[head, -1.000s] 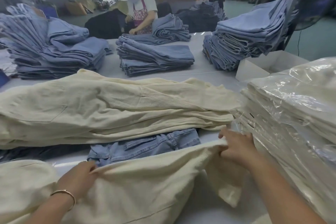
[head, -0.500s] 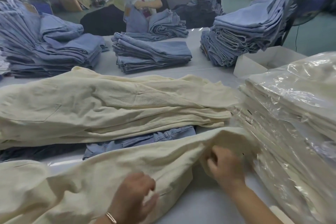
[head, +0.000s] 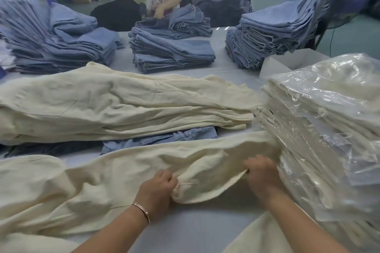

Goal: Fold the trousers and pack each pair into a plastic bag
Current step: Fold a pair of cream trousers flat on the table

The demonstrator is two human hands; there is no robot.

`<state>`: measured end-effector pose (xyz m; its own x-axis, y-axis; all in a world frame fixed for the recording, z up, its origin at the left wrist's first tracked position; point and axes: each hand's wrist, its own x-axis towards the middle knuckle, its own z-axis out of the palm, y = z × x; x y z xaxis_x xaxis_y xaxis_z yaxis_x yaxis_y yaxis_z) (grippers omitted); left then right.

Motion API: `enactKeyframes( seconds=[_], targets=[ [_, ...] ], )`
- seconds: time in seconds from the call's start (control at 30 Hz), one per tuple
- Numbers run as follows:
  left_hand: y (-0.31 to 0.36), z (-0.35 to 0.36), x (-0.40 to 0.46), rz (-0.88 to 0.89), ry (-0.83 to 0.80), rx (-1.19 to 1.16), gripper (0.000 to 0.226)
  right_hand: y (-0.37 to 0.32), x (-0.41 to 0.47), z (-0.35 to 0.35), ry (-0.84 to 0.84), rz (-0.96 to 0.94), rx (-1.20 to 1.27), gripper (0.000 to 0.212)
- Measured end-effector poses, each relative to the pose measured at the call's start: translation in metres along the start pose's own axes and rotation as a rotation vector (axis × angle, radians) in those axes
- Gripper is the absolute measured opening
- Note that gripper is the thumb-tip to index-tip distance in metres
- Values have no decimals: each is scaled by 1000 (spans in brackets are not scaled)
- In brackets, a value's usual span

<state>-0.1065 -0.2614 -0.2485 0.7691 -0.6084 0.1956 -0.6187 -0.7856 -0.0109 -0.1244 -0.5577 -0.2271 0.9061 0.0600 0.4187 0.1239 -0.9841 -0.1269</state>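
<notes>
The right hand [head: 260,173] is pinching the hem edge of a pair of cream trousers [head: 123,183], fingers curled over the cloth; the left hand [head: 157,188] is gripping the same edge just beside it, thumb and fingers tucked into the fold; both are holding one end of the garment, the right hand nearer the very end. From the hands the trousers are running away to the left, long axis lying across the table [head: 185,230], so the fold will probably have to carry this end leftward over the rest. Just right of the right hand a stack of bagged trousers [head: 320,121] is touching the cloth; beyond the hands a pile of unfolded cream trousers [head: 115,107] is lying over a pair of blue jeans [head: 164,138]; farther off, denim stacks [head: 172,51] are sitting.
</notes>
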Motion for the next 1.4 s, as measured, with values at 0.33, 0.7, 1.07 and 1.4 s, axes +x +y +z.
enactKeyframes(
  seconds=[0.33, 0.7, 1.07, 1.4],
  targets=[
    [21, -17, -44, -60, -422, -441, 36, -2, -78, -48, -709, 221, -257, 30],
    [-70, -20, -45, -536, 200, -226, 43, -19, -2, -16, -97, 120, 122, 41],
    [-182, -21, -68, -844, -395, -46, 15, 8, 85, 41, -797, 259, -171, 19],
    [-170, 5, -65, -1028, -195, 49, 88, -33, 91, 53, -147, 268, -205, 47]
  ],
)
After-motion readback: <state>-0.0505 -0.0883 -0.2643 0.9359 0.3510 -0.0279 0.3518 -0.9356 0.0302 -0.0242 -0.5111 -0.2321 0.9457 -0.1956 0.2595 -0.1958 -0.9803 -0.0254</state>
